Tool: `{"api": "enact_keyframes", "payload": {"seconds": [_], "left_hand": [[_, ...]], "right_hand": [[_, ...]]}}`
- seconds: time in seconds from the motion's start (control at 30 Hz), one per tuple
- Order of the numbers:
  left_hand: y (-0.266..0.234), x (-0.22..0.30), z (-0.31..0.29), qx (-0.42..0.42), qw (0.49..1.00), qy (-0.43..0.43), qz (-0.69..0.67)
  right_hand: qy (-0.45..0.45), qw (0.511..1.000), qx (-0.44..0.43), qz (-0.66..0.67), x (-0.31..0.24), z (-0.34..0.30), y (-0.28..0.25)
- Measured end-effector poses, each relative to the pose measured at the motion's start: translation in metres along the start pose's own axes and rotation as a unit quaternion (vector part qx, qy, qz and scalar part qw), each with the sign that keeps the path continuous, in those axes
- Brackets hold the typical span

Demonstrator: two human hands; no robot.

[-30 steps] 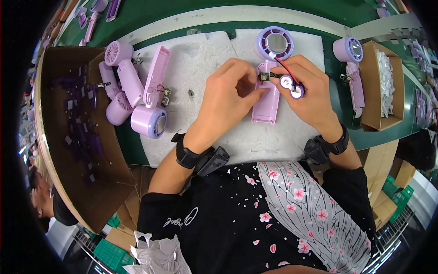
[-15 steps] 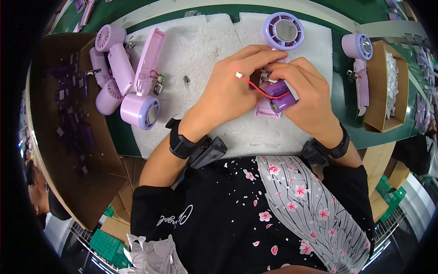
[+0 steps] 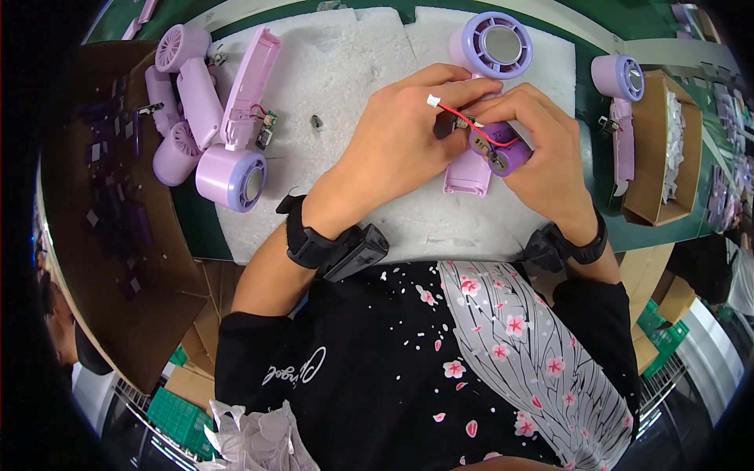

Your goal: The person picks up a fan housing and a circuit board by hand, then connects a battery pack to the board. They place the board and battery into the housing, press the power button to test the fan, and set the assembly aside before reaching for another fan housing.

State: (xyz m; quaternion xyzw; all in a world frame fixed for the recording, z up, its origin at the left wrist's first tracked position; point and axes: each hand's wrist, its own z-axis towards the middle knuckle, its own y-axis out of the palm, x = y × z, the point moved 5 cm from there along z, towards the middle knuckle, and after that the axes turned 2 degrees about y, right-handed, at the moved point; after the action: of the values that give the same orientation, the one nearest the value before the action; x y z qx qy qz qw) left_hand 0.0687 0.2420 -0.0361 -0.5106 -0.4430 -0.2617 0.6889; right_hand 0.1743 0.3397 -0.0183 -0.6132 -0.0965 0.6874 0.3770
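Note:
A purple battery pack (image 3: 510, 159) of two cells is held in my right hand (image 3: 546, 149), its ends tilted toward me. Its red and black lead (image 3: 471, 124) arches over to a white plug (image 3: 433, 101) beside my left fingers. My left hand (image 3: 397, 141) is closed on the opened lilac handheld fan (image 3: 468, 177) below its round head (image 3: 492, 45). The fan lies with its head away from me. Part of a small circuit board (image 3: 465, 122) shows between my hands; my fingers hide most of the handle's inside.
White foam sheets (image 3: 338, 180) cover the green bench. More lilac fans (image 3: 232, 177) lie at the left, beside a large cardboard box (image 3: 169, 314) holding purple battery packs. At right, another opened fan (image 3: 620, 86) lies against a small carton (image 3: 679, 157) of white pieces.
The battery pack has turned, showing its ends more, and shifted slightly right. Its plug has moved up and right with the lead. Both hands stay close together at the fan.

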Motion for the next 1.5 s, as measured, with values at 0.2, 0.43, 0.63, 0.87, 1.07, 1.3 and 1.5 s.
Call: {"api": "enact_keyframes", "payload": {"seconds": [0.2,0.43,0.63,0.87,1.07,1.3,1.5], "left_hand": [[0.0,-0.001,-0.001,-0.004,1.0,-0.008,-0.022],[-0.002,-0.004,-0.001,-0.005,0.999,0.004,-0.047],[-0.004,-0.001,-0.001,-0.006,1.0,-0.018,-0.024],[-0.006,-0.004,0.001,-0.014,0.998,-0.004,-0.063],[-0.006,-0.011,0.002,-0.052,0.99,-0.062,-0.118],[-0.004,-0.011,0.002,-0.039,0.989,-0.062,-0.128],[-0.004,-0.011,0.002,-0.031,0.99,-0.064,-0.124]], "right_hand": [[-0.01,1.0,-0.018,-0.01,-0.001,0.0,0.002],[-0.047,0.997,0.019,-0.057,-0.007,-0.001,0.0],[-0.018,0.993,0.088,-0.074,-0.002,-0.005,-0.006],[0.02,0.996,0.065,-0.054,0.001,-0.006,-0.008],[0.027,0.995,0.061,-0.071,0.0,-0.006,-0.009],[0.011,0.993,0.073,-0.091,-0.001,-0.005,-0.01],[0.014,0.994,0.065,-0.087,-0.002,-0.005,-0.01]]}}
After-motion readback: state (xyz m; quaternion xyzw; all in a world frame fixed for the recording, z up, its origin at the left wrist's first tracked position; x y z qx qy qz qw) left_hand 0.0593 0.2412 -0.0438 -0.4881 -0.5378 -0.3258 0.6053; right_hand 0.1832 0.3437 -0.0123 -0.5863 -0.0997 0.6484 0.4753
